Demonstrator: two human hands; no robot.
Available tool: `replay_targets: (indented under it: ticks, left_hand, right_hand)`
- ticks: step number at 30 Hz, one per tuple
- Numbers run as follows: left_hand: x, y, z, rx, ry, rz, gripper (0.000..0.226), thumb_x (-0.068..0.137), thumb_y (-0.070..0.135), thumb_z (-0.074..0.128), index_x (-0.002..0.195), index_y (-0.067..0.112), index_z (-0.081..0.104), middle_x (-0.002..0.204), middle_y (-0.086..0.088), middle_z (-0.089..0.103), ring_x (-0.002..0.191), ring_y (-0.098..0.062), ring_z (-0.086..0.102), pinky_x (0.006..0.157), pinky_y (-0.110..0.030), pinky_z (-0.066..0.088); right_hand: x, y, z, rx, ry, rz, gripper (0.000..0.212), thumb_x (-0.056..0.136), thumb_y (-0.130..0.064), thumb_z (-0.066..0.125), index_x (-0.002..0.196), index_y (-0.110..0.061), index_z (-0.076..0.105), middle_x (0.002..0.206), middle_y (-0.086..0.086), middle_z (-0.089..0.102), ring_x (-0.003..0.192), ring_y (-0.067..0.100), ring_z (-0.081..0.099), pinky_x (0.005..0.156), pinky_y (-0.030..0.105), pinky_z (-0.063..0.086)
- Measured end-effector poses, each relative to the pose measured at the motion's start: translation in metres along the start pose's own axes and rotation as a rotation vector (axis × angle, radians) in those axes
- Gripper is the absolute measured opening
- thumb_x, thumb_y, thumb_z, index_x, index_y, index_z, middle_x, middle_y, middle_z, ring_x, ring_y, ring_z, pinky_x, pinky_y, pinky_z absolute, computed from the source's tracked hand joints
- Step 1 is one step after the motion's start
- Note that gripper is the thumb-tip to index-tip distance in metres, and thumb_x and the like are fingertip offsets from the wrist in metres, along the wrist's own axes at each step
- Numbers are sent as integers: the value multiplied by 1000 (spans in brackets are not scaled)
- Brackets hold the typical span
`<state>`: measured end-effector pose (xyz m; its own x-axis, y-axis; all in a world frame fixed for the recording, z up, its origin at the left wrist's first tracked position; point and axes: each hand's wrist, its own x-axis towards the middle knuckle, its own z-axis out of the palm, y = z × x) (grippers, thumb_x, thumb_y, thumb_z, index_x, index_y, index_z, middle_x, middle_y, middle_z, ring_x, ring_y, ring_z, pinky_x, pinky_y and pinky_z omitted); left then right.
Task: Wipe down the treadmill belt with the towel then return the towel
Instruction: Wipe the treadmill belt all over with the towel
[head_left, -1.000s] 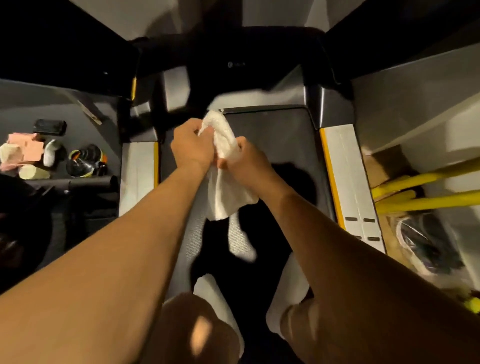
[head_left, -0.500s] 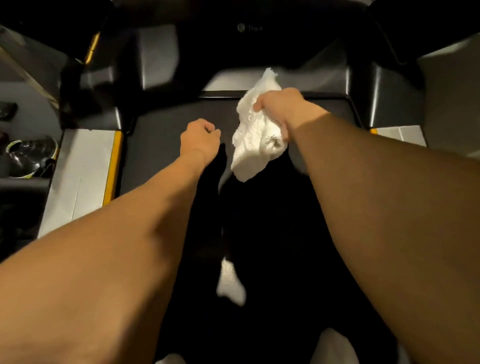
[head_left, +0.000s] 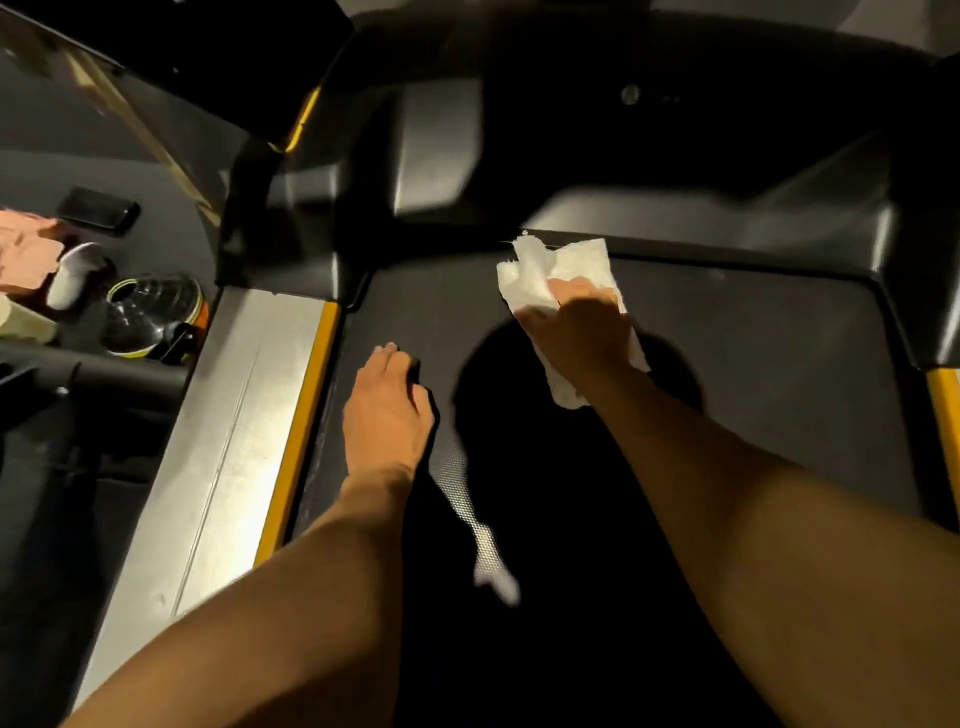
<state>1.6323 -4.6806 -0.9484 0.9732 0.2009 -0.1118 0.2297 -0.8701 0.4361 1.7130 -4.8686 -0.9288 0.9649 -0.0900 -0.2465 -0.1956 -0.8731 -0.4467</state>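
At the front end of the treadmill belt (head_left: 727, 364), just short of the dark motor cover (head_left: 649, 218), we find the white towel (head_left: 566, 275) spread flat against the belt surface. Our right hand (head_left: 576, 332) lies on top of the towel, palm down with the fingers extended, pressing it to the belt rather than closing around it; the towel's far corners show beyond the fingertips and its near edge shows below the wrist. Our left hand (head_left: 389, 410) rests on the belt near the left edge, well apart from the towel, fingers loosely curled and holding nothing. The belt is dark grey with a fine dotted texture, visible where light strikes it between our 2 forearms; a large shadow covers its centre. A silver side rail (head_left: 249, 405) with a yellow strip (head_left: 306, 400) borders the belt on the left, and a second yellow strip (head_left: 943, 410) shows at the right edge. On the grey floor to the left sit a dark phone (head_left: 98, 210), a pink cloth (head_left: 26, 249), and a round clear container with a yellow rim (head_left: 150, 317). Room lighting is dim.
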Motion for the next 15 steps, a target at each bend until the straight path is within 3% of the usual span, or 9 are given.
replay_targets:
  ticks: [3, 6, 8, 12, 15]
  left_hand:
    - [-4, -5, 16, -48, 24, -7, 41, 93, 13, 50, 133, 11, 51, 151, -2, 36, 141, -18, 27, 113, -27, 22]
    - [-3, -10, 24, -22, 31, 18, 46, 93, 12, 50, 138, 7, 45, 153, -6, 31, 143, -23, 23, 114, -28, 16]
    - [-4, -7, 22, -68, 21, 13, 52, 93, 7, 50, 143, 5, 36, 153, -10, 28, 143, -26, 21, 116, -31, 15]
    - [-2, -13, 21, -201, 52, -40, 54, 94, 16, 49, 146, 16, 33, 154, -2, 28, 143, -16, 21, 114, -23, 17]
    - [-3, -17, 26, -129, 48, 66, 44, 92, 22, 44, 131, 4, 52, 147, -15, 38, 139, -30, 29, 112, -36, 29]
  right_hand:
    - [15, -4, 7, -256, 86, -151, 44, 86, -48, 56, 110, -11, 59, 110, 12, 59, 104, 36, 54, 87, 44, 42]
    - [41, -27, 4, -128, 209, -227, 34, 93, -38, 49, 102, -9, 64, 101, 12, 66, 96, 31, 61, 75, 33, 42]
    - [48, -51, 14, -138, 243, -357, 32, 96, -37, 43, 103, -14, 65, 96, 9, 68, 91, 28, 64, 68, 32, 39]
    - [31, -77, 43, -263, 37, -477, 36, 89, -44, 51, 118, -23, 58, 118, 5, 60, 109, 30, 53, 84, 39, 39]
    - [32, -70, 44, -374, 80, -330, 56, 80, -51, 56, 128, -24, 48, 136, 10, 43, 124, 33, 39, 95, 47, 34]
